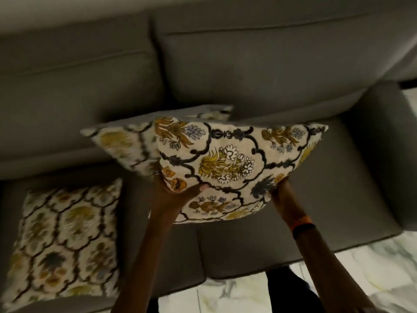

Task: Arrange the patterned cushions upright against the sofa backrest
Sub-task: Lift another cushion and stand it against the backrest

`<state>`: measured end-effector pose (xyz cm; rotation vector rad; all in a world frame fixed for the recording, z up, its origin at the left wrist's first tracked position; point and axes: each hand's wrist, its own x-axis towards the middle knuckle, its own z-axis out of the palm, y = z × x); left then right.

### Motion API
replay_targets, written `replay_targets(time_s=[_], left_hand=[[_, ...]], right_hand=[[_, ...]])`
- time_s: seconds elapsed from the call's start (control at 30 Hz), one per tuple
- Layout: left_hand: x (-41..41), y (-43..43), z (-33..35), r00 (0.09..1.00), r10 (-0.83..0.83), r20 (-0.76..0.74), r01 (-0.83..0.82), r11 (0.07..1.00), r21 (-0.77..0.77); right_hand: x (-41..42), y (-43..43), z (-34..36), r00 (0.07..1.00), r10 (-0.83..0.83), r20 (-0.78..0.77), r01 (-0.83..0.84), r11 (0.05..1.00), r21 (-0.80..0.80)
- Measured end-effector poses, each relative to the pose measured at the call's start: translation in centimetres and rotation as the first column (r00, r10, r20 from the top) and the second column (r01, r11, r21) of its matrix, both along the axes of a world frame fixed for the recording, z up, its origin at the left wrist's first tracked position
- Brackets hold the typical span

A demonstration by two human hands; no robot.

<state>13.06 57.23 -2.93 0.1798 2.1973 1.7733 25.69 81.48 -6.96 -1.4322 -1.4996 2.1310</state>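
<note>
Both my hands hold a cream cushion (230, 163) with yellow, blue and black floral print above the grey sofa seat (327, 218). My left hand (178, 190) grips its lower left edge, thumb on the front. My right hand (282, 188) grips its lower right edge. A second patterned cushion (121, 143) sits behind it to the left, partly hidden; whether either hand holds it I cannot tell. A third patterned cushion (63, 240) lies flat on the left seat. The backrest (259, 68) rises behind, with no cushion leaning on it.
The sofa's right armrest (383, 143) stands beside the held cushion. White marble floor (361, 267) shows at the lower right, in front of the seat edge.
</note>
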Motion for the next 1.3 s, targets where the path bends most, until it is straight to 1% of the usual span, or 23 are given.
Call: replay_targets(time_s=[0.03,0.07,0.1,0.13,0.2,0.3,0.37,0.43,0.5,0.57,0.6,0.63,0.7,0.73,0.8,0.83,0.87,0.9,0.93,0.97,1.03,1.13,1.3], left_hand=[[0.6,2.5,-0.8,1.0,-0.017,0.01,0.017,1.0,-0.019],[1.1,5.2,-0.7,1.0,-0.006,-0.003,0.006,0.999,-0.04],[1.3,8.7,-0.6,0.998,-0.025,-0.057,0.02,0.997,-0.08],[1.4,12.6,0.3,0.996,-0.029,-0.085,0.016,0.989,-0.145],[1.3,19.3,0.6,0.982,-0.064,-0.178,0.023,0.974,-0.225],[0.5,29.2,1.0,0.9,-0.143,-0.411,-0.01,0.937,-0.349],[-0.9,35.3,1.2,0.807,-0.285,-0.517,0.046,0.903,-0.427],[-2.3,41.9,0.6,0.726,-0.495,-0.478,0.163,0.798,-0.58],[-2.6,46.4,-0.6,0.67,-0.645,-0.366,0.22,0.644,-0.733],[-1.9,48.4,-1.9,0.657,-0.7,-0.281,0.178,0.506,-0.844],[-1.4,48.5,-2.2,0.644,-0.706,-0.293,0.12,0.472,-0.873],[-0.9,48.2,-2.4,0.624,-0.701,-0.347,0.042,0.473,-0.88],[-0.2,46.5,-2.8,0.604,-0.631,-0.487,-0.119,0.533,-0.838],[0.2,45.3,-3.2,0.618,-0.56,-0.553,-0.196,0.571,-0.797],[1.4,42.5,-4.5,0.716,-0.313,-0.624,-0.282,0.688,-0.669],[2.1,41.2,-5.2,0.799,-0.15,-0.582,-0.278,0.766,-0.579],[2.9,40.2,-5.7,0.89,0.006,-0.457,-0.244,0.851,-0.464],[3.4,39.9,-6.3,0.958,0.105,-0.268,-0.193,0.924,-0.329],[3.5,40.0,-6.7,0.989,0.126,-0.083,-0.14,0.972,-0.19],[3.4,40.4,-7.2,0.994,0.088,0.059,-0.082,0.992,-0.091],[2.7,41.3,-7.9,0.98,-0.013,0.197,0.019,0.999,-0.032],[1.7,41.9,-8.7,0.98,-0.074,0.183,0.074,0.997,0.007],[0.6,41.9,-10.3,0.982,-0.077,0.174,0.078,0.997,0.001]], right_hand=[[0.1,2.0,0.1,0.999,-0.028,-0.046,0.029,0.999,0.02],[0.4,4.5,-0.1,0.999,-0.004,-0.052,0.006,1.0,0.026],[0.9,7.5,-1.2,0.995,0.004,-0.101,-0.002,1.0,0.012],[1.0,10.6,-2.1,0.996,-0.017,-0.087,0.018,1.0,0.011],[0.7,15.8,-3.2,0.995,-0.056,-0.079,0.05,0.995,-0.084],[0.7,22.7,-6.3,0.988,-0.13,-0.078,0.115,0.979,-0.17],[0.5,25.6,-8.3,0.99,-0.111,-0.086,0.09,0.972,-0.216],[0.6,29.1,-9.7,0.995,-0.104,-0.004,0.1,0.963,-0.249],[1.0,31.8,-10.8,0.996,-0.044,0.071,0.062,0.959,-0.277],[1.6,33.6,-11.8,0.994,0.024,0.111,0.007,0.963,-0.269],[1.8,34.5,-11.7,0.993,0.022,0.114,0.007,0.969,-0.247],[2.0,35.3,-11.4,0.992,0.009,0.125,0.016,0.98,-0.198],[2.4,36.8,-10.6,0.992,-0.02,0.121,0.024,0.999,-0.032],[2.6,37.9,-10.1,0.994,-0.038,0.106,0.03,0.997,0.076],[2.7,40.3,-9.2,0.997,-0.007,0.073,-0.014,0.958,0.286],[2.6,41.6,-8.9,0.997,0.049,0.052,-0.065,0.927,0.368],[2.2,42.7,-8.4,0.992,0.118,0.031,-0.12,0.899,0.421],[1.6,43.8,-7.8,0.981,0.193,0.009,-0.177,0.881,0.438],[0.9,44.7,-7.1,0.962,0.274,-0.007,-0.244,0.868,0.433],[0.2,45.4,-6.6,0.935,0.354,-0.003,-0.319,0.846,0.427],[-0.8,46.4,-6.0,0.89,0.454,0.046,-0.435,0.813,0.388],[-0.4,46.5,-6.1,0.913,0.403,0.059,-0.398,0.849,0.348],[2.3,43.4,-7.6,0.959,0.275,0.072,-0.277,0.849,0.45]])
